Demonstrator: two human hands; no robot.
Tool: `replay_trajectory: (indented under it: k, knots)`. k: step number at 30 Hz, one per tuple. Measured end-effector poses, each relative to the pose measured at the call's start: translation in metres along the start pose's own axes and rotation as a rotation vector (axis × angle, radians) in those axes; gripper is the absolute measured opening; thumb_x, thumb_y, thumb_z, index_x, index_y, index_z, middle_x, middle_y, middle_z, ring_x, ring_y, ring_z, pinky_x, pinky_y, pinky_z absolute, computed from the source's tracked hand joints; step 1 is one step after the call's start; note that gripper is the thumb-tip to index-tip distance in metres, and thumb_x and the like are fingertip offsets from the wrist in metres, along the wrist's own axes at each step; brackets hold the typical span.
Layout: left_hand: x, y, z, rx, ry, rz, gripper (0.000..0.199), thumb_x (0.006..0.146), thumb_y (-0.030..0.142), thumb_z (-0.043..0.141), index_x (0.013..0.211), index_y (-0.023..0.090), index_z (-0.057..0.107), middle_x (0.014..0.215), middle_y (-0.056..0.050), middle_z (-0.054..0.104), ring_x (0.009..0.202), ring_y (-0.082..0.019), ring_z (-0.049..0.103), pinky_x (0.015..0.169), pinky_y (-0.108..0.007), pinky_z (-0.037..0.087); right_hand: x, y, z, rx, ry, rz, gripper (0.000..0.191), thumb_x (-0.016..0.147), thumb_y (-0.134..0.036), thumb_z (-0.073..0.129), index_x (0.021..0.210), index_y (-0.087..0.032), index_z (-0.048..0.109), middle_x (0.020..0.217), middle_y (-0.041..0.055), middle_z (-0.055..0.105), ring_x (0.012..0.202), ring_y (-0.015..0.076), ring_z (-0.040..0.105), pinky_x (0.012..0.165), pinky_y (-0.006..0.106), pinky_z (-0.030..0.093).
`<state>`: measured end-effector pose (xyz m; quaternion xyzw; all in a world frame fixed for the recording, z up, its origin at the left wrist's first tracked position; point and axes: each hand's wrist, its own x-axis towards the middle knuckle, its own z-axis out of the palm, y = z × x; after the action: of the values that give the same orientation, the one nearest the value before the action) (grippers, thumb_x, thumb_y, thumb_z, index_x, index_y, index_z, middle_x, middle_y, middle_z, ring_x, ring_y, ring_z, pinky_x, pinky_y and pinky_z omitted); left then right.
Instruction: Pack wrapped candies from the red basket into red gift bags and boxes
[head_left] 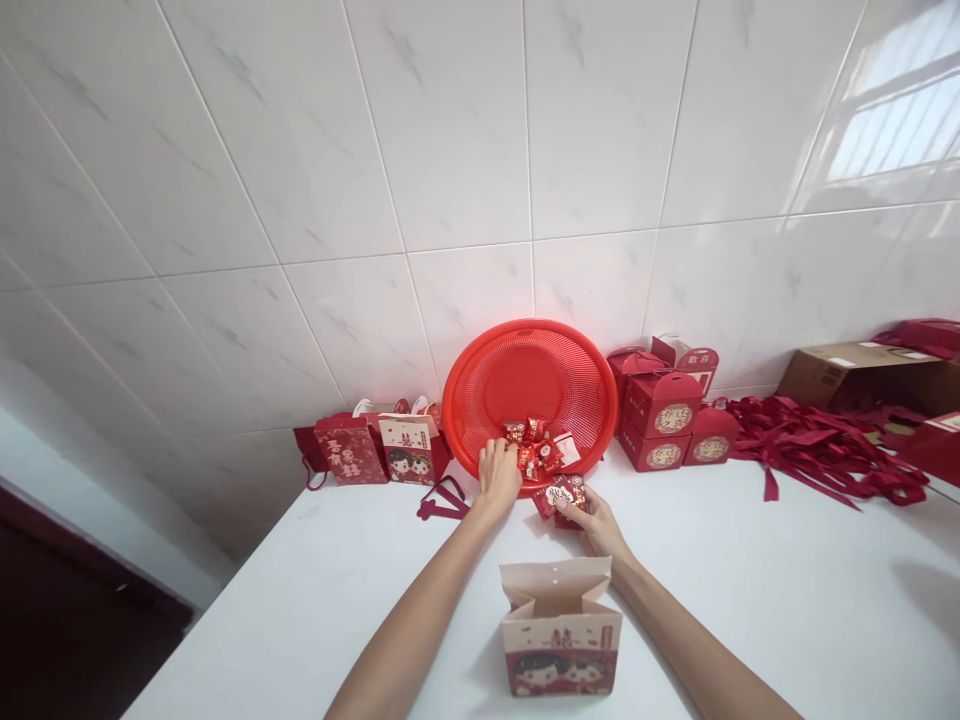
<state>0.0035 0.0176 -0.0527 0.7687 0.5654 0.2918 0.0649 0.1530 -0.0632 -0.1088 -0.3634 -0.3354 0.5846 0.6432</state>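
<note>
My left hand (pixel 500 470) reaches over the near rim of a tilted red plastic basket (pixel 525 375), its fingers curled among small red wrapped candies (pixel 546 455); what its fingertips grip is hidden. My right hand (pixel 600 525) is closed on red printed packets (pixel 564 492), thumb on top, just in front of the basket. Between my forearms an opened paper gift box (pixel 561 640), cream and red with cartoon figures, stands upright with its top gaping.
Red gift bags (pixel 352 450) and a cartoon-printed box (pixel 409 448) stand left of the basket, by a dark red ribbon (pixel 444 498). To the right are stacked red boxes (pixel 660 420), a ribbon heap (pixel 817 445) and a cardboard carton (pixel 836 372). A tiled wall (pixel 465 150) backs the white table (pixel 300 610).
</note>
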Motion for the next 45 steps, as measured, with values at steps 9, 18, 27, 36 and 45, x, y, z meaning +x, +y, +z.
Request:
replay_trajectory:
  k: [9,18,27,36,45]
  knots:
    - [0.007,0.003,-0.029,-0.172,0.027,-0.047,0.020,0.088,0.012,0.053,0.086,0.016,0.073,0.095,-0.013,0.074,0.095,-0.028,0.067,0.090,-0.042,0.047,-0.001,-0.005,0.002,-0.025,0.001,0.008,0.054,0.053,-0.042,0.092,0.093,-0.015,0.070,0.090,0.0075,0.076,0.076,0.0223,0.068,0.068,0.032,0.052]
    - [-0.054,0.034,-0.118,-0.768,-0.148,0.138,0.023,0.086,0.037,0.065,0.095,0.017,0.072,0.090,-0.004,0.074,0.086,-0.019,0.069,0.083,-0.031,0.055,-0.006,-0.013,0.004,-0.064,-0.003,0.048,0.052,0.053,-0.041,0.091,0.092,-0.016,0.068,0.087,0.0057,0.075,0.072,0.0202,0.066,0.066,0.029,0.050]
    - [-0.096,0.063,-0.163,-0.582,-0.295,0.479,0.009,0.090,0.021,0.066,0.097,0.019,0.071,0.091,-0.001,0.074,0.079,-0.013,0.066,0.077,-0.025,0.052,-0.011,-0.021,0.006,-0.112,-0.021,0.061,0.047,0.053,-0.040,0.090,0.088,-0.017,0.067,0.084,0.0042,0.075,0.074,0.0211,0.066,0.070,0.031,0.050]
    - [-0.096,0.065,-0.165,-0.423,-0.318,0.581,0.014,0.094,0.019,0.060,0.096,0.021,0.073,0.100,-0.004,0.070,0.093,-0.016,0.064,0.083,-0.028,0.052,-0.015,-0.027,0.007,-0.128,-0.040,0.070,0.048,0.054,-0.040,0.090,0.089,-0.017,0.067,0.086,0.0053,0.075,0.075,0.0223,0.067,0.071,0.033,0.050]
    - [-0.093,0.057,-0.173,-0.313,-0.598,0.502,0.018,0.094,0.023,0.059,0.097,0.025,0.077,0.116,-0.004,0.067,0.100,-0.019,0.064,0.085,-0.030,0.049,-0.019,-0.033,0.010,-0.136,-0.046,0.070,0.044,0.051,-0.040,0.091,0.081,-0.017,0.069,0.077,0.0042,0.074,0.069,0.0207,0.065,0.069,0.033,0.048]
